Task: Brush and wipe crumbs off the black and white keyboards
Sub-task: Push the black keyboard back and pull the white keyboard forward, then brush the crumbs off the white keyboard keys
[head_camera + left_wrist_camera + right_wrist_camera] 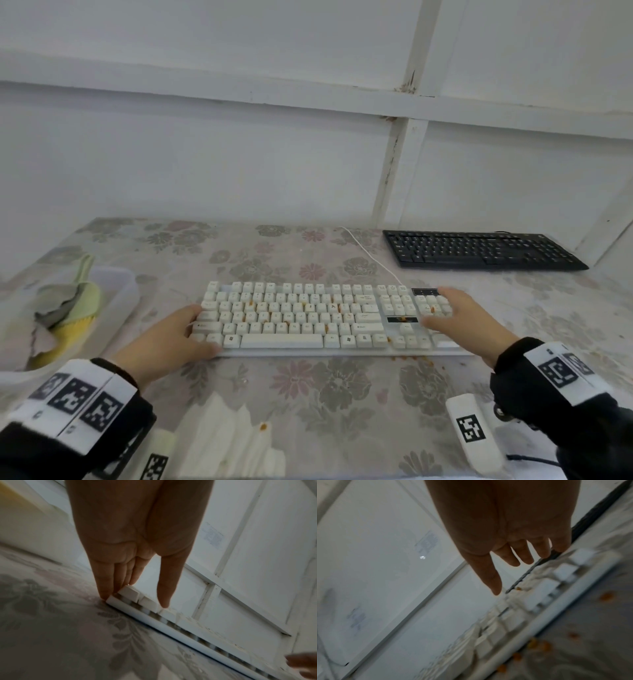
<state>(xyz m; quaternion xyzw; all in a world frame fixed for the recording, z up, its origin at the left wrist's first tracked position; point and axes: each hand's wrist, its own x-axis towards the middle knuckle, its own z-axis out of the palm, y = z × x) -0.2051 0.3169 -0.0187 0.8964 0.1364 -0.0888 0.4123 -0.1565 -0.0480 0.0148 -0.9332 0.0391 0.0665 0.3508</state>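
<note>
because the folded white paper tissue (236,442) with an orange smear lies nearest on the flower-patterned worktop (329,387), it reads as kept within reach for the wiping step. just beyond it a scatter of orange crumbs (409,358) lies beside the front edge of the white full-size plastic keyboard (308,318), and more crumbs sit between its keys. the left hand (171,337) has straight fingers (104,582) against the keyboard's left end and the thumb down on a front-row key, a light bracing grip that closes around nothing; i judge it steadies or is about to shift the board. the right hand (459,320) is spread loosely over the number-pad end, holding nothing, and whether it touches the keys i cannot tell. to the left, a clear plastic tub (116,291) holds a pale green brush with yellow bristles (80,308) and a grey cloth (56,301), both untouched, so brushing has likely not begun. farthest back on the right, well apart, the black flat keyboard (479,250) lies near the white wall (239,154).
</note>
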